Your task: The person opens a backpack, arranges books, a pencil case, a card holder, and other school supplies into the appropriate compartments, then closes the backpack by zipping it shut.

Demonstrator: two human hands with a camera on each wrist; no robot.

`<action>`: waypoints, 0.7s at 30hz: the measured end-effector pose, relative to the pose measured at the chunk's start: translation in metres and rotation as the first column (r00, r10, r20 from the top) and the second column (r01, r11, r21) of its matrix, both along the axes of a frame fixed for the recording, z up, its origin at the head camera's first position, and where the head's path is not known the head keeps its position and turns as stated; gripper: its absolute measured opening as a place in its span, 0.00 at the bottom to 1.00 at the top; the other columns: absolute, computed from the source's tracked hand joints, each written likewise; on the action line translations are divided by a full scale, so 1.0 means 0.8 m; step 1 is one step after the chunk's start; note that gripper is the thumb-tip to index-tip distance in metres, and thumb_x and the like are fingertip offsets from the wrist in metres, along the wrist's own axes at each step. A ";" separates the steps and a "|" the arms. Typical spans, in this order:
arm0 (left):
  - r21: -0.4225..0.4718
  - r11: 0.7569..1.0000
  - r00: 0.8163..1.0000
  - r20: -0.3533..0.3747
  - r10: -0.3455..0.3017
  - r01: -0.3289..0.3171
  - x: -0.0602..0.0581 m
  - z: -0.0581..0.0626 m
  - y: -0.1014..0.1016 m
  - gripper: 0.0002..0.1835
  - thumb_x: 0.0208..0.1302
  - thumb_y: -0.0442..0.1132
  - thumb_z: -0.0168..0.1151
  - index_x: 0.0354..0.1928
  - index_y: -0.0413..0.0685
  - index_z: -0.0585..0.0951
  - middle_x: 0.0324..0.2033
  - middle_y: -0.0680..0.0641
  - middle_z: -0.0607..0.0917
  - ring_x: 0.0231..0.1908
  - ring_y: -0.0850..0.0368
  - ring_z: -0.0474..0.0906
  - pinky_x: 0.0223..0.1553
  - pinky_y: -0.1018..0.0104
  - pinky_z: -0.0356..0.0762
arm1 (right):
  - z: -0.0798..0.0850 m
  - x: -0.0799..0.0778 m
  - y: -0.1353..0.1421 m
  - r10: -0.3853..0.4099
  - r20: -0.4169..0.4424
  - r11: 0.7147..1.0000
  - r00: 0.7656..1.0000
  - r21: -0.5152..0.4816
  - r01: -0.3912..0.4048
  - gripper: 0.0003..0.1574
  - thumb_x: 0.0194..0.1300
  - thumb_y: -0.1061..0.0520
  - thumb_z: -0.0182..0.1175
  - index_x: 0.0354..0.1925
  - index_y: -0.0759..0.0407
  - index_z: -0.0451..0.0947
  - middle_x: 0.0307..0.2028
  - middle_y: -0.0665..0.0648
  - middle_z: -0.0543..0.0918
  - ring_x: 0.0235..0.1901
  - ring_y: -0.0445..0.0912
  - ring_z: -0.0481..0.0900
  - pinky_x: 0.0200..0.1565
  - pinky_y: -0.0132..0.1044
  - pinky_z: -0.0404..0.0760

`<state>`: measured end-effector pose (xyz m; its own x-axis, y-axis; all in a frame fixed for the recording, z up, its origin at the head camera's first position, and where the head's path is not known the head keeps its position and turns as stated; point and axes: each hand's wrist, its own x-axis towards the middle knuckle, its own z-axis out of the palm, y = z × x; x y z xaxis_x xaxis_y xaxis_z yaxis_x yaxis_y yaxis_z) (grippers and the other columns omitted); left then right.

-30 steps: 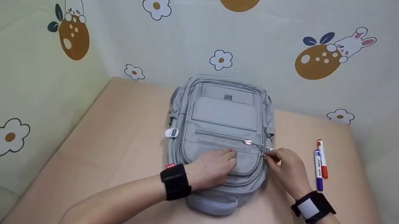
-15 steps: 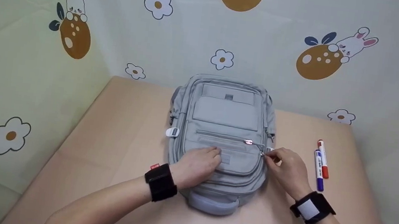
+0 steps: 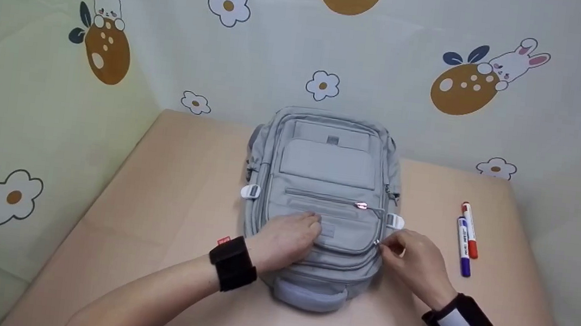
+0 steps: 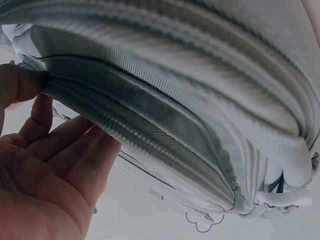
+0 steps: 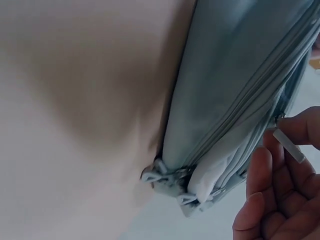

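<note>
A light grey backpack [image 3: 328, 164] lies front side up on the table, its padded handle [image 3: 311, 296] toward me. My left hand [image 3: 284, 241] is over the lower front; in the left wrist view its thumb and fingers pinch the zippered edge [image 4: 107, 122] of a front pocket, which gapes. At the backpack's right side, my right hand [image 3: 416, 262] pinches a zipper pull between thumb and index finger. In the right wrist view this pull [image 5: 289, 145] sticks out past the fingertips, and the other fingers curl loosely. A second, shiny zipper pull [image 3: 361, 206] lies on the front pocket.
Two markers, one red [image 3: 470, 230] and one blue [image 3: 462, 247], lie side by side on the table [image 3: 172, 193] to the right. White strap buckles [image 3: 250, 192] stick out at both sides of the backpack. Behind stands a patterned cloth backdrop [image 3: 270, 57].
My right hand has slid toward me along the backpack's right side with the zipper pull, uncovering the right buckle. My left hand shifted left earlier and now stays put.
</note>
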<state>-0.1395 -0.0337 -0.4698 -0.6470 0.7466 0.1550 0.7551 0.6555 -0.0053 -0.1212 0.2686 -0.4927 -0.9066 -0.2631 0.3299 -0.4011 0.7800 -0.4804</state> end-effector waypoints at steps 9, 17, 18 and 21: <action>0.008 1.000 1.000 0.015 0.004 -0.004 0.000 0.001 -0.001 0.06 0.68 0.38 0.58 0.42 0.44 0.78 0.57 0.41 0.83 0.59 0.47 0.79 0.56 0.58 0.79 | -0.004 0.016 -0.013 0.030 0.023 0.999 0.999 -0.025 -0.030 0.12 0.55 0.63 0.74 0.31 0.46 0.83 0.28 0.38 0.78 0.30 0.36 0.75 0.33 0.35 0.77; 0.027 0.999 0.998 -0.049 -0.029 0.030 0.001 0.001 -0.007 0.07 0.68 0.39 0.60 0.44 0.44 0.80 0.56 0.43 0.84 0.56 0.48 0.81 0.50 0.58 0.82 | -0.007 0.018 -0.013 0.008 0.036 1.000 0.999 -0.021 -0.007 0.12 0.55 0.63 0.75 0.32 0.46 0.84 0.28 0.39 0.78 0.30 0.36 0.75 0.33 0.35 0.77; 0.033 0.999 0.997 -0.063 -0.033 0.035 0.001 0.000 -0.009 0.07 0.67 0.39 0.60 0.44 0.44 0.81 0.55 0.43 0.84 0.56 0.48 0.81 0.50 0.58 0.82 | -0.006 0.018 -0.013 0.005 0.044 1.000 0.999 -0.021 -0.004 0.12 0.55 0.63 0.75 0.32 0.46 0.84 0.28 0.39 0.78 0.30 0.36 0.75 0.33 0.35 0.77; 0.043 0.998 0.994 -0.102 -0.041 0.046 0.002 -0.001 -0.018 0.06 0.65 0.36 0.60 0.42 0.44 0.82 0.55 0.43 0.85 0.57 0.47 0.81 0.52 0.57 0.82 | -0.005 0.018 -0.013 -0.009 0.071 1.000 0.997 -0.018 0.011 0.12 0.56 0.62 0.74 0.32 0.46 0.83 0.29 0.40 0.78 0.30 0.37 0.75 0.34 0.35 0.77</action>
<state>-0.1377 -0.0478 -0.4703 -0.5935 0.7643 0.2523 0.7799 0.6236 -0.0545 -0.1066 0.2580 -0.4970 -0.9305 -0.2483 0.2693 -0.3577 0.7744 -0.5219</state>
